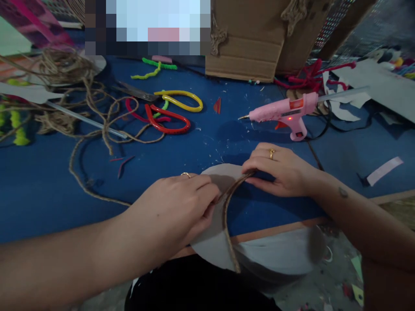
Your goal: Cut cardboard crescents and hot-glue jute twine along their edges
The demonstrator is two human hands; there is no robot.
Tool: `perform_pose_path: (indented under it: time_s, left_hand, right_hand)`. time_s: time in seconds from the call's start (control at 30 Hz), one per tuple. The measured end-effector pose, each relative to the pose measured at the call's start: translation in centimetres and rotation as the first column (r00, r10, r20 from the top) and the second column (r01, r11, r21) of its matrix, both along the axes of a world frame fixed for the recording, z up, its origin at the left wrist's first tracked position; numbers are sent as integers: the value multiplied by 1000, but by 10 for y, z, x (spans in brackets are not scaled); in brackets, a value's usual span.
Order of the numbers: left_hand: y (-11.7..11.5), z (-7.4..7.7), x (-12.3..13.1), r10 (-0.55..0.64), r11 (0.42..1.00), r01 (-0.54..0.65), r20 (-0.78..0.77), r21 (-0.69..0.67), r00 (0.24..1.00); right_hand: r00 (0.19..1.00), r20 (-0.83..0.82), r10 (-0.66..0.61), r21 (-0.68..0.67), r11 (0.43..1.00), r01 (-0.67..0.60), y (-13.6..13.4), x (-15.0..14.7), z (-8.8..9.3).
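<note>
My left hand point(177, 205) grips the near edge of a round grey card point(207, 244), which hangs over the table's front edge. A strand of jute twine point(228, 224) runs in an arch along the card's rim, with its lower end dangling near my lap. My right hand point(275, 168) pinches the twine and card at the far side of the arch. Both hands wear a gold ring. Part of the card is hidden under my fingers.
A pink hot glue gun point(285, 112) lies on the blue tabletop point(65, 211) beside scissors point(136, 91), coiled twine point(61, 65), and red and yellow pipe cleaners point(168, 116). Cardboard point(246, 47) stands at the back.
</note>
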State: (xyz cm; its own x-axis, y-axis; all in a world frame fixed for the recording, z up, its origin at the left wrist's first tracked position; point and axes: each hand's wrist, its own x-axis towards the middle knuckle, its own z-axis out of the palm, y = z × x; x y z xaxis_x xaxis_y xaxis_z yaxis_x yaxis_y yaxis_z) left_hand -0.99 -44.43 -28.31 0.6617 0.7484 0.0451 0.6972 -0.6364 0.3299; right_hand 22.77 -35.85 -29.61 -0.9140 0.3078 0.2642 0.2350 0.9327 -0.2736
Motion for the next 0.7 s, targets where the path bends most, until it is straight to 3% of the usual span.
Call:
perform_pose_path:
  time_s: [0.2,0.37,0.53,0.7]
  left_hand:
    - [-8,-3,3,7,999,-7,23,31,1000]
    - [-14,-9,2,-62,988,60,8,141,998]
    - [-18,-9,1,-155,931,155,-26,330,988]
    - [-19,-6,1,-175,921,169,-15,350,985]
  right_hand:
    - [999,-38,5,131,991,0,0,-1,0]
    - [995,-60,77,50,996,-74,-1,-4,-2]
    - [994,-68,87,-8,996,-88,-1,-5,-4]
    - [994,-72,88,-53,994,-91,-1,-5,-6]
